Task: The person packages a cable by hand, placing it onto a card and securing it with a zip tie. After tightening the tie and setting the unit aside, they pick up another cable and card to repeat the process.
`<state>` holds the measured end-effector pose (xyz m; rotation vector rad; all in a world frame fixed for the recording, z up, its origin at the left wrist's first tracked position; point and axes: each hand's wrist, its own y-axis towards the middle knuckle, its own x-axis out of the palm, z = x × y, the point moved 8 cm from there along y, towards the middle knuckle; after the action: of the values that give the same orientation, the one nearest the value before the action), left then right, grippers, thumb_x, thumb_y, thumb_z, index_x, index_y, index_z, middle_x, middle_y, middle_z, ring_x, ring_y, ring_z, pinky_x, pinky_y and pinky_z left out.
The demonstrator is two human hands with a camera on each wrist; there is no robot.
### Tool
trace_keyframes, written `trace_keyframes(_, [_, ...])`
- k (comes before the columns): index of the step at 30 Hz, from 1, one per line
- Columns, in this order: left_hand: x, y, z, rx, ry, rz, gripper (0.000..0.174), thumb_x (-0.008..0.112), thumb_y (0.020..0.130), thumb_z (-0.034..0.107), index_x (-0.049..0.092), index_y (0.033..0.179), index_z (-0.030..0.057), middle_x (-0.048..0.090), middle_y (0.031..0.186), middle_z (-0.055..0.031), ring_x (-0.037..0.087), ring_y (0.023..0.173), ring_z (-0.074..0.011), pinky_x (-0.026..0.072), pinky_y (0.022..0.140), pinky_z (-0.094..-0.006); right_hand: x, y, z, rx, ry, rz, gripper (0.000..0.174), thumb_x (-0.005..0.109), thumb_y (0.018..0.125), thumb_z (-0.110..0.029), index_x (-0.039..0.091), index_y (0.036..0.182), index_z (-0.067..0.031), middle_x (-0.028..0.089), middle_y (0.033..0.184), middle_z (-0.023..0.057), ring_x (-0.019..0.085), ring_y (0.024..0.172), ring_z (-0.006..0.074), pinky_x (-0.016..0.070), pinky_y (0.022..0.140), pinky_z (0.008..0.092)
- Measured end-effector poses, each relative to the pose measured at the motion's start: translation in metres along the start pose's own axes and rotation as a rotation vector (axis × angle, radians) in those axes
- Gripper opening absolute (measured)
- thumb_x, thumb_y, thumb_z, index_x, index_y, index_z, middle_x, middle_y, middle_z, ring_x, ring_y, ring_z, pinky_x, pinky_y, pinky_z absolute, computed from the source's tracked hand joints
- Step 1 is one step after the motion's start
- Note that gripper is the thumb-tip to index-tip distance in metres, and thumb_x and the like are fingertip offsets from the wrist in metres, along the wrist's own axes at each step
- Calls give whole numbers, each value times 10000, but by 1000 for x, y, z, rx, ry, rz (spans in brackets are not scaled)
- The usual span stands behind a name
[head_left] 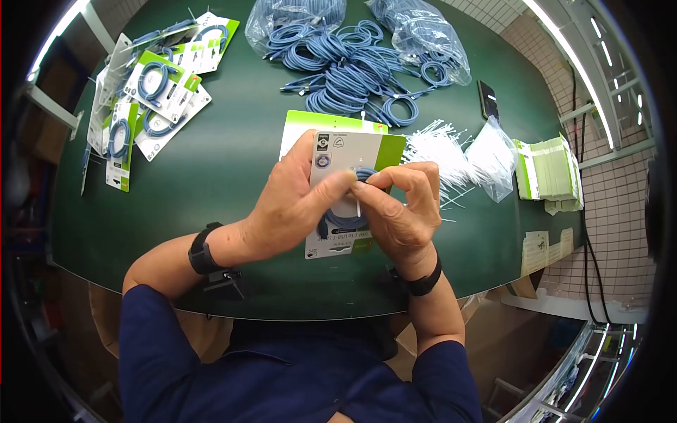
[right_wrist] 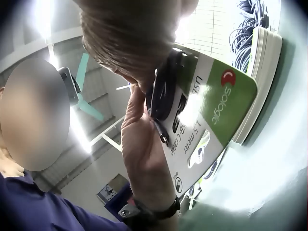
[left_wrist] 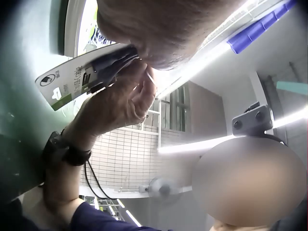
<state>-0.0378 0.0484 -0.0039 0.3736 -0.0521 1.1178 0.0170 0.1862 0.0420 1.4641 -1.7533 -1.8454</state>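
My left hand (head_left: 289, 194) grips a white and green printed card (head_left: 345, 149) by its left side, thumb across the front. A coiled blue USB cable (head_left: 342, 221) lies against the card; in the right wrist view its dark coil (right_wrist: 164, 94) and a plug (right_wrist: 163, 137) hang beside the print. At the card's middle my right hand (head_left: 407, 204) pinches a thin white cable tie (head_left: 358, 207) between thumb and forefinger, next to the left thumb. Both hands' fingertips meet there and partly hide the tie and coil.
Behind the held card lies a stack of cards (head_left: 296, 127). A heap of blue cables (head_left: 345, 67) and plastic bags (head_left: 423, 35) sit at the back. Loose white ties (head_left: 437, 151), a phone (head_left: 488, 100) and more cards (head_left: 553, 169) are rightward; carded cables (head_left: 155, 84) pile up left.
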Motion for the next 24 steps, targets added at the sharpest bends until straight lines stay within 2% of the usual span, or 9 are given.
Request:
trace_keyframes(2, [2,-3,5,47,37,-17,343,623,1049,110,519,1344,-30,682,1180,-97,646,1063,-119,560,927,-303,-3,1,0,9,7,19,357,881,684,10,791,987,-157,658,926,9,583,845,220,497,729,358])
trace_keyframes(5, [0,-4,0,18,35,-13,389,687,1019,116,537,1348,-28,698,1175,-92,652,1077,-118,564,934,-298,-7,1,2,26,32,54,350,877,709,17,776,995,-158,661,927,8,588,850,216,498,734,359])
trace_keyframes(9, [-4,-4,-8,-43,-7,23,376,693,1016,103,566,1343,-30,714,1183,-89,663,1075,-119,568,929,-292,-7,-2,2,1,46,102,333,867,684,-18,789,983,-141,685,939,-5,594,849,206,484,680,334])
trace_keyframes(12, [-1,-4,-7,-82,-44,1,360,692,1016,90,586,1340,-26,721,1193,-91,673,1071,-123,572,931,-292,-7,0,-2,35,27,39,337,866,764,7,731,1026,-158,678,978,17,601,882,220,496,750,360])
trace_keyframes(16, [2,-4,-7,-113,-159,-8,353,682,1020,66,598,1351,-19,721,1213,-95,681,1075,-128,575,939,-297,-11,-7,-4,-13,29,100,316,859,702,-29,760,986,-124,697,968,-2,613,871,202,482,710,350])
trace_keyframes(21, [0,-3,-5,-90,-192,14,347,670,1025,54,603,1360,-6,720,1224,-100,687,1087,-139,577,953,-308,-15,-7,-11,-66,13,82,309,840,720,-39,751,1001,-131,709,1000,-8,625,894,201,489,740,358])
trace_keyframes(24, [-4,0,-9,-136,-203,18,373,672,1024,55,587,1381,-7,720,1231,-93,689,1097,-152,574,957,-305,-13,-14,-19,-123,60,5,285,807,763,-49,757,1025,-149,733,1156,-3,647,973,200,504,813,369])
